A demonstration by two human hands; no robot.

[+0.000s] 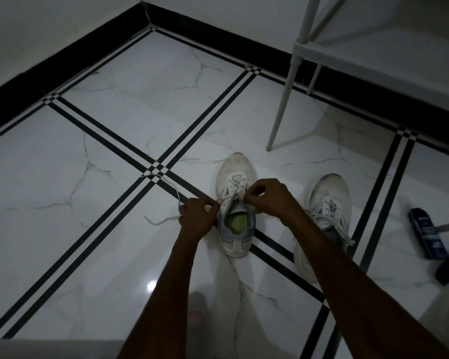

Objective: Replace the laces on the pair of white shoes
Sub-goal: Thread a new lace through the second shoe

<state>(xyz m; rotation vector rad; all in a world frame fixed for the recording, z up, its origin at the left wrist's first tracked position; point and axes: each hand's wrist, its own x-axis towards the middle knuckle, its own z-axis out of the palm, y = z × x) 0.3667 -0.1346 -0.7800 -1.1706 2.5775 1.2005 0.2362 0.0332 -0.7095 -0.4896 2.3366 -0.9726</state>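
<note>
A white rack [293,81] stands beyond the two shoes, a dark box [428,234] lies right of the second shoe [329,200]. Both hands pinch lace at the near shoe [235,203] on the tiled floor [114,151]: left hand [196,218] holding the loose lace [166,198], right hand [267,196] at the eyelets.

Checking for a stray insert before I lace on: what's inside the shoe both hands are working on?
Inside the left shoe, a yellow-green insole shows at the heel opening. Nothing lies on it. Further toward the toe, the tongue and laces cover the interior.

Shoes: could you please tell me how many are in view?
2: one shoe between both hands at centre, the other shoe to its right, partly behind the right forearm.
</note>
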